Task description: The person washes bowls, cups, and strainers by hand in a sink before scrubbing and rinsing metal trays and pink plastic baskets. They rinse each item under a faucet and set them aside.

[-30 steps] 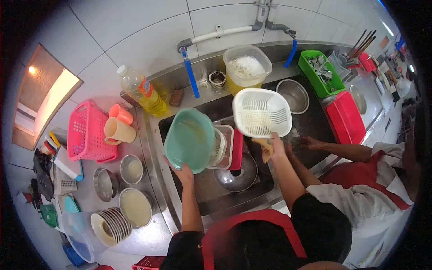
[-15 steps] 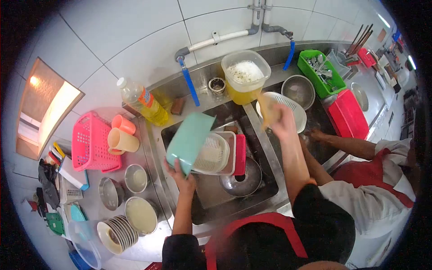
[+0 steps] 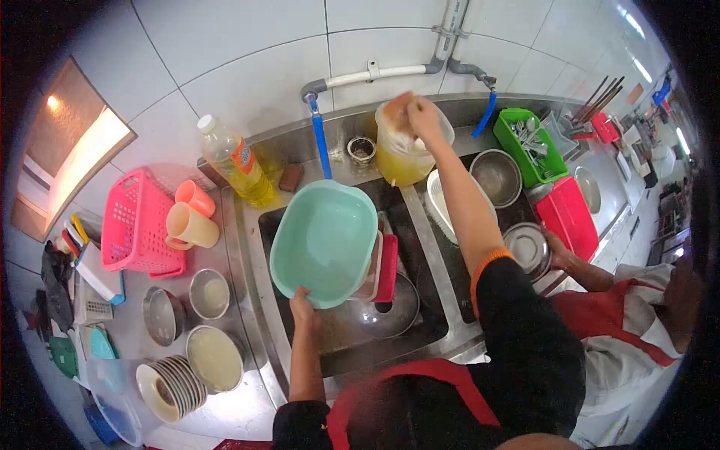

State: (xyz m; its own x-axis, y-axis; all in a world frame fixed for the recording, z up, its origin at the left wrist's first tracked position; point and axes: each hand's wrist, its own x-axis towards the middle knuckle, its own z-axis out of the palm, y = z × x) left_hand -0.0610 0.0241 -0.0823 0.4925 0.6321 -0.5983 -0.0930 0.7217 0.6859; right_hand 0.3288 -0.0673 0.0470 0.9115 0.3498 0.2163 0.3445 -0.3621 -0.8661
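Note:
My left hand (image 3: 303,309) grips the near rim of a green plastic basin (image 3: 324,244), whose inside faces up over the left sink (image 3: 341,337). At the back, my right hand (image 3: 424,120) holds a yellowish-brown sponge or cloth (image 3: 397,111) at the mouth of a tub of yellow liquid (image 3: 401,161). Under and beside the basin are a red container (image 3: 387,268) and a round metal lid (image 3: 397,307). A white ribbed basket (image 3: 441,202) lies partly behind my right forearm.
A co-worker's hand (image 3: 556,251) touches a metal bowl (image 3: 527,247) at the right sink. Left stand a pink basket (image 3: 139,225), mugs (image 3: 196,225), metal bowls (image 3: 210,294), stacked plates (image 3: 172,386) and a yellow bottle (image 3: 244,169). Cutlery fills a green basket (image 3: 531,146).
The green basin has turned from tilted on its side to facing up. My right hand has moved back and left to the tub with the sponge or cloth. A metal bowl now shows by the co-worker's hand.

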